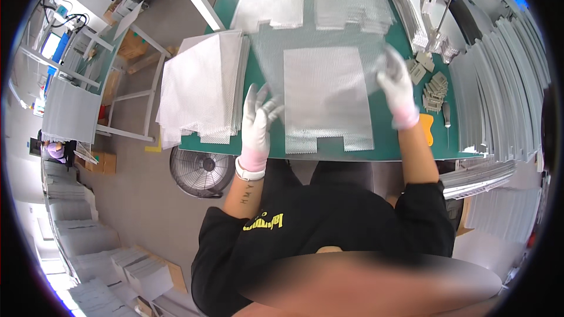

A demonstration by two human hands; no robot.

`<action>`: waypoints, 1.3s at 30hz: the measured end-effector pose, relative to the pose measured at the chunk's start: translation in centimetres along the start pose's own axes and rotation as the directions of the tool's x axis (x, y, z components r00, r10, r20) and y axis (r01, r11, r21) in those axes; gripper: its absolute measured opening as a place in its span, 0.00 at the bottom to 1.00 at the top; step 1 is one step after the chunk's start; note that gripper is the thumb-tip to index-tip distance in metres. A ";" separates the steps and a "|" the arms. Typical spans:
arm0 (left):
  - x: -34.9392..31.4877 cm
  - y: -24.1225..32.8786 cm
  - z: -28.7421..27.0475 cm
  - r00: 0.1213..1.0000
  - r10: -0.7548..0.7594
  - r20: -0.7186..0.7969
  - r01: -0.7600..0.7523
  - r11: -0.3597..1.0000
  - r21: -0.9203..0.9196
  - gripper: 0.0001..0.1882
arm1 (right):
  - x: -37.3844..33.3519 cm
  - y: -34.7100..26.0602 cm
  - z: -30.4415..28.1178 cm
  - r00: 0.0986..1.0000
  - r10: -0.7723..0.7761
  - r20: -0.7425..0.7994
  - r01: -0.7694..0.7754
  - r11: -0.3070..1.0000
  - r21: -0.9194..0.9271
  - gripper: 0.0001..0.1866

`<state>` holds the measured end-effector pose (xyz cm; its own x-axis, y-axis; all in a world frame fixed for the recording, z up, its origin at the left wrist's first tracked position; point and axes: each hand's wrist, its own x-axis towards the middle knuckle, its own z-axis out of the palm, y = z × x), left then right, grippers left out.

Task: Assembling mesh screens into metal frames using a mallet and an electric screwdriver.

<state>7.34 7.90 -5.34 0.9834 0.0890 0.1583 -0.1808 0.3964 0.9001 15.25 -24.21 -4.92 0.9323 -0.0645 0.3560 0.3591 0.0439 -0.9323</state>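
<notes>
A thin, see-through mesh sheet, blurred, spans the space between my two white-gloved hands, over the table. My left hand has its fingers stretched and apart beside the sheet's lower left edge. At the sheet's right side is my right hand; its fingertips are smeared, so whether they grip the edge cannot be made out. Below the blurred sheet lies a pale mesh panel with a notch in its near edge. A tall stack of similar panels rises left of my left hand.
Two more panel piles, left and right, lie farther back on the green table. Grey clips, a yellow tool and a screwdriver lie at right, beside stacked pale strips. A floor fan stands below left.
</notes>
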 end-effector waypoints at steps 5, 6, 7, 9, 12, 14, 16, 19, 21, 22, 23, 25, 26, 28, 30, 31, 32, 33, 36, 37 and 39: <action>-1.6 -1.9 1.7 0.971 -0.146 -0.188 0.233 0.740 0.631 0.57 | -9.7 -1.2 0.5 0.994 0.006 0.106 0.057 0.811 -0.582 0.31; -2.0 -2.6 1.7 0.967 -0.169 -0.190 0.252 0.733 0.632 0.57 | -10.3 -1.9 0.8 0.995 0.028 0.097 0.034 0.810 -0.585 0.31; -1.8 -3.5 1.6 0.994 -0.005 -0.106 0.080 0.690 0.719 0.55 | -10.8 -2.5 1.0 0.994 0.068 0.090 0.007 0.763 -0.646 0.32; -1.1 -3.4 2.0 1.000 0.016 -0.001 -0.008 0.577 0.817 0.51 | -11.3 -2.2 0.8 0.993 0.103 0.061 -0.030 0.705 -0.709 0.34; 0.4 -4.5 1.8 0.925 0.235 0.297 -0.347 0.210 0.914 0.47 | -11.0 -1.1 0.2 0.997 0.063 0.054 -0.002 0.667 -0.745 0.34; 0.6 -4.7 1.7 0.970 0.125 0.211 -0.241 0.327 0.914 0.45 | -11.0 -1.1 0.2 0.992 0.115 0.053 -0.035 0.650 -0.759 0.34; 1.1 -5.2 1.2 0.972 0.044 0.232 -0.235 0.256 0.938 0.45 | -11.1 -0.6 0.4 0.980 0.195 0.038 -0.092 0.616 -0.782 0.34; 1.5 -6.2 0.8 0.979 -0.054 0.196 -0.179 0.224 0.958 0.45 | -11.6 0.6 0.6 0.975 0.219 0.037 -0.099 0.575 -0.812 0.35; 1.8 -7.2 0.6 0.977 -0.075 0.199 -0.181 0.199 0.963 0.44 | -12.0 2.0 0.4 0.979 0.198 0.042 -0.072 0.535 -0.842 0.36; 1.9 -7.6 0.5 0.975 -0.093 0.203 -0.184 0.174 0.967 0.44 | -12.2 2.6 0.4 0.983 0.176 0.049 -0.045 0.494 -0.868 0.36; 2.0 -7.9 0.4 0.975 -0.096 0.203 -0.184 0.175 0.967 0.44 | -12.3 3.0 0.3 0.983 0.178 0.048 -0.047 0.493 -0.869 0.36; 2.2 -8.3 0.2 0.969 -0.086 0.233 -0.223 0.107 0.969 0.44 | -12.4 3.4 0.2 0.976 0.214 0.044 -0.059 0.455 -0.889 0.37; 2.2 -8.3 0.2 0.969 -0.089 0.232 -0.223 0.108 0.969 0.44 | -12.4 3.4 0.3 0.975 0.217 0.043 -0.061 0.453 -0.889 0.37; 2.3 -8.3 0.1 0.972 -0.100 0.212 -0.204 0.087 0.975 0.44 | -12.3 3.1 0.6 0.965 0.262 0.022 -0.101 0.448 -0.888 0.36; 2.4 -8.5 -0.2 0.971 -0.104 0.216 -0.208 0.078 0.975 0.45 | -12.3 3.1 0.7 0.963 0.269 0.025 -0.099 0.438 -0.893 0.36; 2.4 -8.6 -0.3 0.970 -0.108 0.218 -0.212 0.066 0.975 0.45 | -12.3 3.2 0.7 0.961 0.277 0.029 -0.097 0.430 -0.898 0.36; 2.3 -8.7 -0.3 0.970 -0.108 0.219 -0.212 0.067 0.975 0.45 | -12.3 3.3 0.7 0.961 0.276 0.028 -0.097 0.429 -0.898 0.36; 2.3 -8.7 -0.3 0.970 -0.096 0.223 -0.217 0.073 0.973 0.45 | -12.3 3.5 0.6 0.958 0.283 0.035 -0.089 0.413 -0.906 0.37; 2.3 -8.9 -0.4 0.971 -0.083 0.226 -0.218 0.090 0.972 0.45 | -12.3 3.5 0.5 0.957 0.287 0.043 -0.077 0.394 -0.916 0.38; 2.3 -8.9 -0.4 0.971 -0.084 0.225 -0.216 0.103 0.971 0.45 | -12.3 3.4 0.6 0.958 0.284 0.043 -0.075 0.391 -0.917 0.38; 2.2 -8.8 -0.2 0.973 -0.094 0.211 -0.200 0.109 0.974 0.45 | -12.4 3.1 0.7 0.961 0.275 0.037 -0.085 0.415 -0.906 0.37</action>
<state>11.11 4.75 -12.97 0.9775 -0.1433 0.1547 -0.1997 -0.8643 0.4616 4.81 -22.62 -12.21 0.9961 -0.0133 0.0875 0.0300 -0.8794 -0.4752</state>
